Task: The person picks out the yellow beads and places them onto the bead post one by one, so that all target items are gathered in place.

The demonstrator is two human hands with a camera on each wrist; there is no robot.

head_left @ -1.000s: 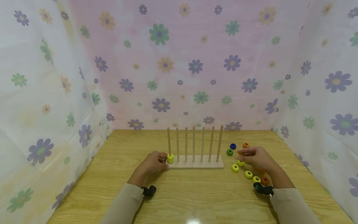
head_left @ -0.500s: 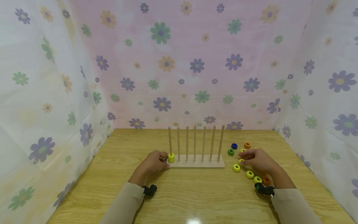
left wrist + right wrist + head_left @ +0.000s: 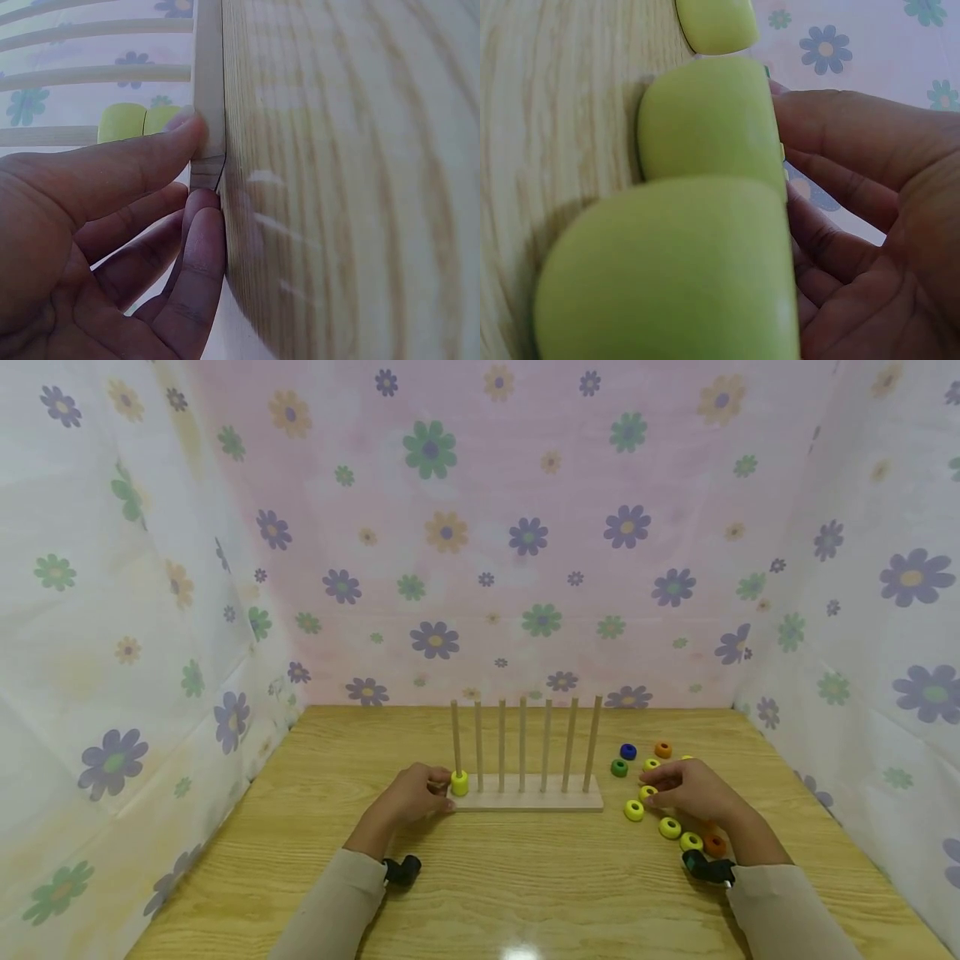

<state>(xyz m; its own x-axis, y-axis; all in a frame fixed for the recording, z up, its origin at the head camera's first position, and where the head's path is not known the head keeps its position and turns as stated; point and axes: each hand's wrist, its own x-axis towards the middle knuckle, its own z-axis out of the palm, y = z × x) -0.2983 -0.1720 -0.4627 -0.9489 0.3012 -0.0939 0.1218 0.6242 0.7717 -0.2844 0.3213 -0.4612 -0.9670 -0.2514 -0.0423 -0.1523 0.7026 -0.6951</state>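
A wooden peg rack (image 3: 525, 803) stands on the table, a row of upright pegs rising from its flat base. Two yellow beads (image 3: 459, 783) are stacked at the foot of its leftmost peg. My left hand (image 3: 408, 795) holds the left end of the base, thumb on the front edge and fingertips at the corner in the left wrist view. Over loose beads on the right is my right hand (image 3: 697, 792), fingers loosely bent and apart. Its thumb tip is right at a yellow bead (image 3: 647, 794). Yellow beads (image 3: 705, 120) partly hide its fingertips in the right wrist view.
Near the right hand lie a blue bead (image 3: 628, 752), a green bead (image 3: 619, 768), an orange bead (image 3: 663, 749) and several more yellow beads (image 3: 670, 827). A dark orange bead (image 3: 715, 845) sits by the right wrist. Flowered cloth (image 3: 495, 610) closes off the back and sides.
The right thumb has shifted slightly at the yellow bead, and the fingers have drawn back a little from the farther beads. My left hand stays on the rack's end.
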